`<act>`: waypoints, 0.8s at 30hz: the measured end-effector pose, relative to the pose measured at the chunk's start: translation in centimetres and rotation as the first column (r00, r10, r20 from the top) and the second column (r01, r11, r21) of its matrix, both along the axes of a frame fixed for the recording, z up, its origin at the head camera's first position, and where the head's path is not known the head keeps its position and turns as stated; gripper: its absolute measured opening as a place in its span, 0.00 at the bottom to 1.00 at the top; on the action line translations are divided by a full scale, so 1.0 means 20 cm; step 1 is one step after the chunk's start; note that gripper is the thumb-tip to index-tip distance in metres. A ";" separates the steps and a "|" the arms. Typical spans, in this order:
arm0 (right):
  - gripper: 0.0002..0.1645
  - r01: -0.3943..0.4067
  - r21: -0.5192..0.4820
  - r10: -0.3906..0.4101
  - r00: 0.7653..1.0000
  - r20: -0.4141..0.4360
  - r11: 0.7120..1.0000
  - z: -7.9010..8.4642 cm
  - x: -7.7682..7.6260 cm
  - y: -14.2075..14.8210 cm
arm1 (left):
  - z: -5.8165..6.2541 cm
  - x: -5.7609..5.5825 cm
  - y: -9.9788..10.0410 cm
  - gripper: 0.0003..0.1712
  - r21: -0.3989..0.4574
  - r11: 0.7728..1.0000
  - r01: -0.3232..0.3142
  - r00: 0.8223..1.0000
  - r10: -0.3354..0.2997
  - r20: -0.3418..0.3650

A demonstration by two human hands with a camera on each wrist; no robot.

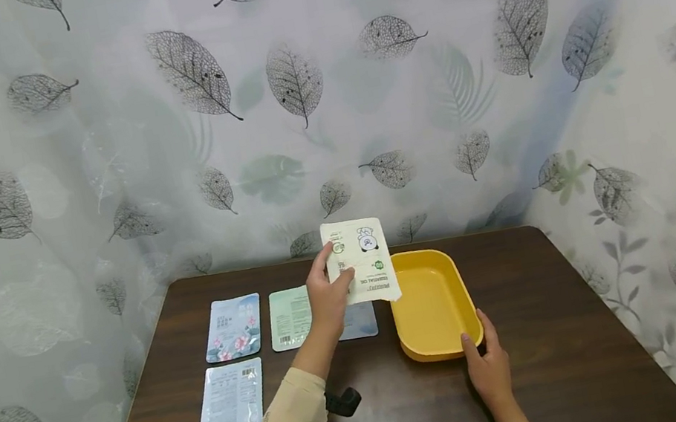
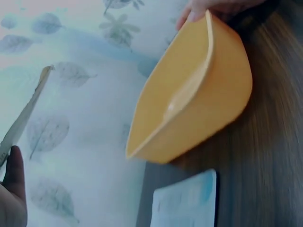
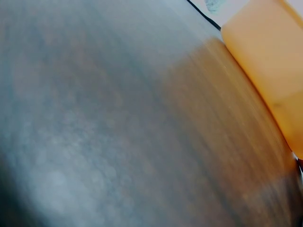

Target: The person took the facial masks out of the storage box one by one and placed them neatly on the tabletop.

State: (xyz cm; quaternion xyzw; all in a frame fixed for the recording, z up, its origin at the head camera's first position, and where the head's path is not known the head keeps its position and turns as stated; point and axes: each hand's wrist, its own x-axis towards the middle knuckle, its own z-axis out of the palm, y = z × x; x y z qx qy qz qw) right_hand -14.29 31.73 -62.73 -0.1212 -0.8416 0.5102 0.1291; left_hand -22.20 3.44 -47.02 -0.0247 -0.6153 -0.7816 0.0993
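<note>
My left hand (image 1: 329,299) holds up a cream paper packet (image 1: 356,257) with a panda drawing and the words "ESSENTIAL OIL", pinched between thumb and fingers. The packet hangs above the table, overlapping the left rim of a yellow plastic tray (image 1: 433,300). In the left wrist view the packet (image 2: 26,111) appears nearly edge-on, with the thumb (image 2: 15,172) against it. At the tray's near right corner, my right hand (image 1: 492,372) grips the rim, thumb at the near edge. The inside of the tray shows bare yellow. The right wrist view shows the tray's outer wall (image 3: 265,52).
Left of the tray lie flat sachets: a floral blue one (image 1: 233,327), a pale blue one (image 1: 230,409) below it, a green one (image 1: 290,317), and a blue one (image 1: 360,322) partly hidden by my left hand and the packet. A leaf-patterned curtain (image 1: 338,135) surrounds the brown table (image 1: 555,323).
</note>
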 end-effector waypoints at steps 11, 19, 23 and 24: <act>0.40 0.004 0.005 -0.004 1.000 -0.007 1.000 -0.01 0.02 -0.02 | -0.07 0.19 -0.37 0.39 -0.059 0.992 -0.108 0.993 0.111 0.050; 0.40 0.007 -0.006 -0.007 1.000 -0.001 1.000 0.00 0.02 -0.03 | -0.25 0.36 -0.58 0.41 -0.216 0.967 -0.133 0.973 0.169 0.158; 0.40 0.005 -0.005 -0.005 1.000 0.002 1.000 0.00 0.02 -0.03 | -0.38 0.42 -0.63 0.41 -0.273 0.953 -0.132 0.952 0.199 0.233; 0.40 0.003 -0.006 -0.003 1.000 0.003 1.000 0.01 0.01 -0.03 | -0.41 0.43 -0.64 0.41 -0.284 0.950 -0.127 0.947 0.201 0.249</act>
